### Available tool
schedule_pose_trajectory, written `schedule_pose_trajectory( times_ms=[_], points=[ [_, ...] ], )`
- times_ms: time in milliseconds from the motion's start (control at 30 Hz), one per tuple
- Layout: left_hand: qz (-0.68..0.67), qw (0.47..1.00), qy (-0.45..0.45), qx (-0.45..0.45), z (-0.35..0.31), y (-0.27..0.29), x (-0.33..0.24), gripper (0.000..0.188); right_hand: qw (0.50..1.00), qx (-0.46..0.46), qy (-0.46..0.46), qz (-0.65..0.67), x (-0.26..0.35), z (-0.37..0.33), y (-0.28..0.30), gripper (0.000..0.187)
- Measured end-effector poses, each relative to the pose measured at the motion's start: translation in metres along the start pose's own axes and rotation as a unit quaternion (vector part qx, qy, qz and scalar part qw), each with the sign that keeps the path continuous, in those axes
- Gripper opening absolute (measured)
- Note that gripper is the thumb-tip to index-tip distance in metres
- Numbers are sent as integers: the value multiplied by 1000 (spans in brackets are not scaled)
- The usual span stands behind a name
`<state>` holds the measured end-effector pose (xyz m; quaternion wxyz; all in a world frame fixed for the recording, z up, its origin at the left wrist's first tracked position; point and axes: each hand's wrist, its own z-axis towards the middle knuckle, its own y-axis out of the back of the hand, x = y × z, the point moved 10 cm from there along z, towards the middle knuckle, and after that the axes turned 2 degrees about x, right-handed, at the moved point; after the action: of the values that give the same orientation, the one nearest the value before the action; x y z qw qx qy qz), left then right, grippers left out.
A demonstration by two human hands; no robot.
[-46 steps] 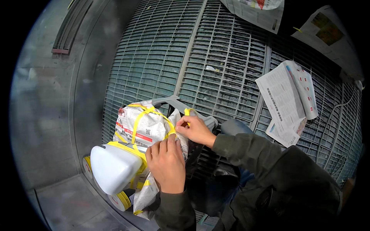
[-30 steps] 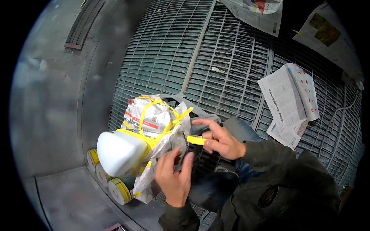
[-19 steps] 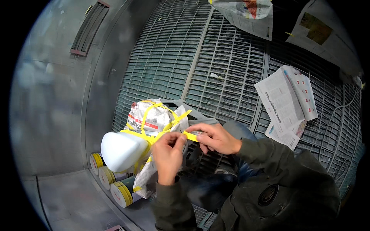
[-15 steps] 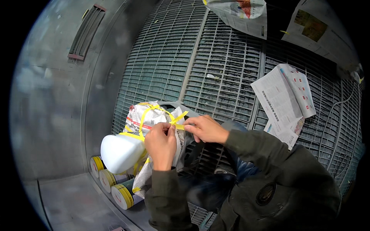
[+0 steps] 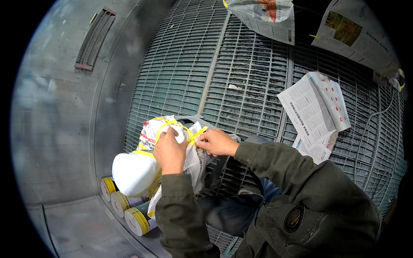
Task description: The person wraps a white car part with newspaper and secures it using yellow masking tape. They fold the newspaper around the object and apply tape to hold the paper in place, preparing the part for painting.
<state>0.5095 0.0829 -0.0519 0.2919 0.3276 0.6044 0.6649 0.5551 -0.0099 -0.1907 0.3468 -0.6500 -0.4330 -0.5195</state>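
A rounded white piece (image 5: pixel 134 173) juts out of a newspaper wrapping (image 5: pixel 193 162) bound with strips of yellow tape (image 5: pixel 195 134). Against the top of the wrapping, my left hand (image 5: pixel 171 151) is closed with bent fingers on the newspaper; its fingertips are partly hidden. To its right, my right hand (image 5: pixel 217 142) pinches the lower end of a short yellow strip at the wrapping's edge. What lies under the newspaper is mostly hidden; a grey part shows behind it.
Several cans with yellow bands (image 5: pixel 137 220) lie on their sides by the grey wall (image 5: pixel 56 142). Loose newspaper sheets (image 5: pixel 307 112) rest on the metal floor grating (image 5: pixel 249 69). More newspaper coverings (image 5: pixel 266 21) hang at the far right, and a cable (image 5: pixel 365 129) runs along the right.
My left hand has moved up and slightly left, away from the yellow strip and onto the wrapping. My right hand has shifted a little left, still pinching yellow tape.
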Motion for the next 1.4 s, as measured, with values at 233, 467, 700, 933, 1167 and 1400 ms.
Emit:
schedule_pose_trajectory(
  times_ms=[233,467,700,933,1167,1400],
  points=[
    [56,992,-116,-4,-20,-16,-24,29,994,-68,74,-47,2,6,-5,24],
    [102,981,-161,-41,-22,-17,-50,29,975,7,-92,200,-29,12,-5,26],
    [122,978,-155,-62,-33,-28,-44,9,894,-111,-171,398,-141,-11,6,24],
    [158,963,-175,-133,-42,-43,-55,9,907,-173,-182,337,-173,-68,68,22],
    [164,960,-133,-183,-47,-53,-53,18,933,-151,-168,282,-162,-81,81,23],
    [-92,940,-61,-324,-145,7,-45,32,951,-102,-208,203,-166,-100,85,19]
  ],
)
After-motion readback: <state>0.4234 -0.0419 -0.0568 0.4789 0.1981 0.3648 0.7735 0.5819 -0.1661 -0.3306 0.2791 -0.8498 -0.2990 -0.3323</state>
